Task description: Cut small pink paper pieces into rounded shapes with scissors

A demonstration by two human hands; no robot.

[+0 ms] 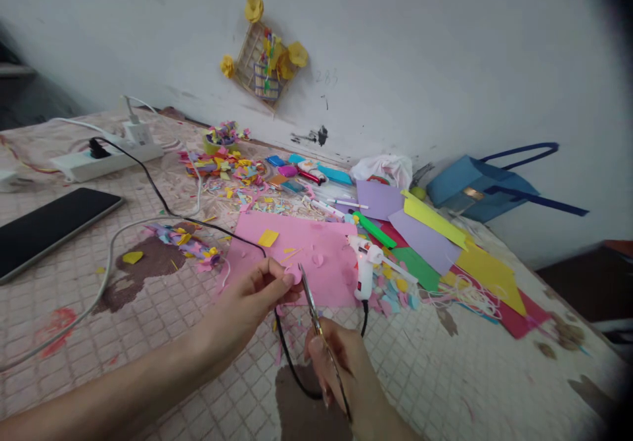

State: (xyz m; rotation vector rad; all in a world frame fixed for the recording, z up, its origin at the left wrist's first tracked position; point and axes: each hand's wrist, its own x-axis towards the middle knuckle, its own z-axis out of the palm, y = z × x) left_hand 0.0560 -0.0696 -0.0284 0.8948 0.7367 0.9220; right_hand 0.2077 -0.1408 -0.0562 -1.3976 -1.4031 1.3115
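Observation:
Between the thumb and fingers of my left hand (pixel 264 286) is a small pink paper piece (pixel 295 272). My right hand (pixel 341 355) is wrapped round a pair of scissors (pixel 311 299), whose blades point up and away beside the pink piece. Whether the blades touch the paper I cannot tell. Beneath both hands lies a pink sheet (pixel 336 283), bearing a yellow paper square (pixel 268 238) and a few small scraps. A white glue gun (pixel 364 269) rests at the sheet's right edge, its black cord running down.
Left are a dark phone (pixel 59 223) and a white power strip (pixel 106 161) with cables crossing the table. Paper scraps (pixel 237 167) and a filled bowl (pixel 212 141) sit at the back. Coloured sheets (pixel 425 236) and a blue bag (pixel 479 187) occupy the right.

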